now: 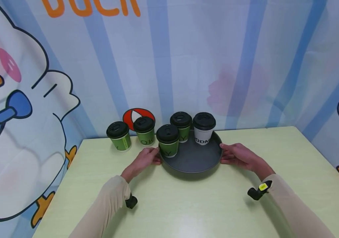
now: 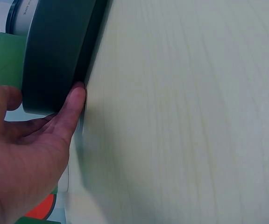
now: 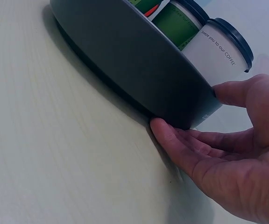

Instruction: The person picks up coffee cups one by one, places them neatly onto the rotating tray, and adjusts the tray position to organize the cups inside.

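- Tray (image 1: 197,162), one, round, dark grey, with a raised wall: we find it toward the rear of the counter (image 1: 181,211), a little right of its middle, between the two hands. We cannot tell whether its base rests on the counter or is slightly raised.
- Left grip (image 1: 146,158): parted by about the depth of the tray wall, it has hold of the tray's left side, thumb at the rim and fingertips beneath the lower edge, as we see from the left wrist.
- Right grip (image 1: 241,157): likewise parted by the wall's depth and holding the tray's right side, thumb at the upper rim, fingers under the base.
- Front green cup (image 1: 168,147), black-lidded, upright: in the tray, at its left, just beside the left grip.
- Rear green cup (image 1: 183,134), black-lidded, upright: in the tray, toward the back.
- White cup (image 1: 203,132), black-lidded, dark lettering: in the tray, just right of the rear green cup.
- Outer green cup (image 1: 121,140) and inner green cup (image 1: 146,135), both black-lidded: we count these on the counter, left of the tray, near one another.
- Backdrop (image 1: 187,66): pale blue, striped, behind the counter, with a printed duck (image 1: 18,132) at left.
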`<act>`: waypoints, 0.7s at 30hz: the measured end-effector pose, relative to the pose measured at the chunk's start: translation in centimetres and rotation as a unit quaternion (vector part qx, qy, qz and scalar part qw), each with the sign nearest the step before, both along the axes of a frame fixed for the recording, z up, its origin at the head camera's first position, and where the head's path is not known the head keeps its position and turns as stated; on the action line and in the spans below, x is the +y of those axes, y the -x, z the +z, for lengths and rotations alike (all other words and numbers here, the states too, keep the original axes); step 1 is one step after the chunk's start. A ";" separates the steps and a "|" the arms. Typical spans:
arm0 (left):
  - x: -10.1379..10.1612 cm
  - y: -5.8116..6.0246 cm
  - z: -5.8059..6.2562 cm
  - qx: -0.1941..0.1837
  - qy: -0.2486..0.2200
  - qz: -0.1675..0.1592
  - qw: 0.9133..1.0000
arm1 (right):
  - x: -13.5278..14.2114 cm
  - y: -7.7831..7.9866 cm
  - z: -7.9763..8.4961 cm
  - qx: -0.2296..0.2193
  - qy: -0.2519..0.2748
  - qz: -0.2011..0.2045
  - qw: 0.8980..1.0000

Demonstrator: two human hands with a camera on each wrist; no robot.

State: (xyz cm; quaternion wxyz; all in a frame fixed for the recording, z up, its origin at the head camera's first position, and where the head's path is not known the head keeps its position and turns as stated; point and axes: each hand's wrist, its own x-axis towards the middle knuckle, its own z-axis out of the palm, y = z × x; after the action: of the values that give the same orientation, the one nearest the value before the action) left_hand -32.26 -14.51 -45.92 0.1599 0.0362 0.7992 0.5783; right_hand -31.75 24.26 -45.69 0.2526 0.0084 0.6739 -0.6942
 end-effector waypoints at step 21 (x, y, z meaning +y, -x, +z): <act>-0.4 -0.1 0.2 -0.017 -0.012 -0.012 1.000 | 0.1 0.0 -0.2 0.007 0.002 0.011 1.000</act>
State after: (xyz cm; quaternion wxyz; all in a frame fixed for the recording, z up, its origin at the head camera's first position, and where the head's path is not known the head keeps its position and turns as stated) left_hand -32.16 -14.87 -45.75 0.1799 0.0375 0.7886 0.5868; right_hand -31.73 24.36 -45.85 0.2551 -0.0047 0.6741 -0.6932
